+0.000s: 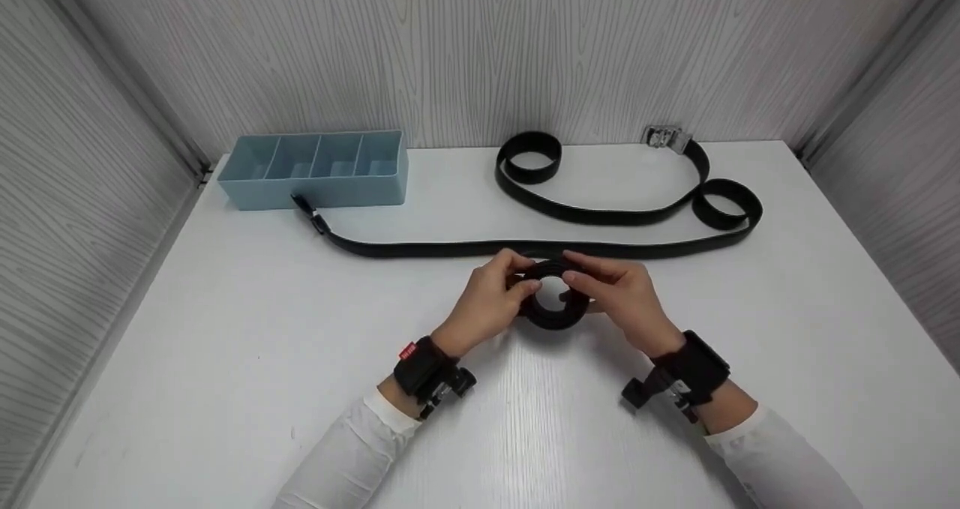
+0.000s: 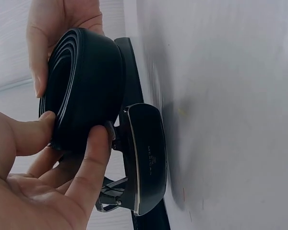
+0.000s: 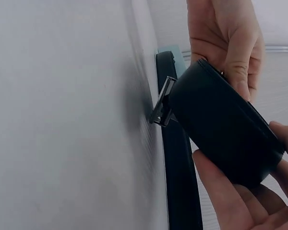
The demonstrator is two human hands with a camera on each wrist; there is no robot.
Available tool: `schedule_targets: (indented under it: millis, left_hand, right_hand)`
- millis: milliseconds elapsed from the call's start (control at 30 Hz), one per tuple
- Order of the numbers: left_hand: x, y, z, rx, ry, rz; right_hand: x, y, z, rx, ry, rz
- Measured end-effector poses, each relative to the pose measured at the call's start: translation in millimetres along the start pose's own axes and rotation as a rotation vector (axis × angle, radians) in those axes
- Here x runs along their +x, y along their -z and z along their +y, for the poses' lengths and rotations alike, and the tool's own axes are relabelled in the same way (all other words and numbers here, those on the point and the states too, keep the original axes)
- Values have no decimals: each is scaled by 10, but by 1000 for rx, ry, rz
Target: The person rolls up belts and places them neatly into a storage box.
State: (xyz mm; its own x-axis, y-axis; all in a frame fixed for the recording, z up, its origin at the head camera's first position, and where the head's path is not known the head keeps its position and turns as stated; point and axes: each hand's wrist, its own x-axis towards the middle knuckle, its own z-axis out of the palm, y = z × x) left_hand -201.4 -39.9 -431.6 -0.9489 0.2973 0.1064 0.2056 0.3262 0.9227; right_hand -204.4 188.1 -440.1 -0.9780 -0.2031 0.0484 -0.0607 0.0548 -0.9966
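Note:
A black belt [image 1: 555,320] is wound into a tight roll, held between both hands a little above the white table. My left hand [image 1: 487,299] grips the roll's left side, its thumb on the near rim. On the opposite side, my right hand [image 1: 628,299] pinches the coil between thumb and fingers. In the left wrist view, the dark buckle [image 2: 149,160] with small lettering sticks out from the roll, beside a left fingertip. The right wrist view shows the buckle [image 3: 163,103] edge-on, near the left hand [image 3: 235,45].
Behind the hands lies a long black belt [image 1: 435,250], coiled at its right end. Farther back, another belt [image 1: 592,215] has a coiled end and a silver buckle [image 1: 664,136]. A blue divided box [image 1: 322,192] stands at the back left, against panelled walls.

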Motion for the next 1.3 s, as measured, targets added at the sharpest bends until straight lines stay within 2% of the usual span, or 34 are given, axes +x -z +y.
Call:
schedule_targets:
  millis: [133, 233, 500, 767, 833, 933, 1067, 1133, 1200, 1300]
  left_hand:
    - [-1, 9, -5, -5, 15, 37]
    - [-5, 13, -6, -7, 17, 53]
    - [0, 18, -18, -24, -21, 46]
    - [-2, -5, -19, 6, -68, 27]
    - [-4, -8, -17, -5, -58, 44]
    - [-6, -3, -10, 1, -54, 104]
    - [3, 21, -3, 77, -85, 206]
    - [9, 40, 0, 121, -104, 236]
    - [17, 64, 4, 151, -114, 243]
    - [30, 99, -3, 152, -98, 206]
  right_hand:
    - [1, -22, 3, 15, -16, 40]
    - [4, -24, 1, 23, -27, 39]
    - [-7, -11, -63, -16, -37, -8]
    - [-3, -11, -68, -82, -1, -38]
    - [-3, -14, -59, -67, 14, -30]
    - [-3, -19, -42, -40, 36, -15]
    - [-10, -22, -39, -48, 57, 11]
    - [-12, -16, -47, -64, 74, 16]
    - [-13, -6, -62, -84, 98, 14]
    - [-11, 20, -93, -108, 142, 8]
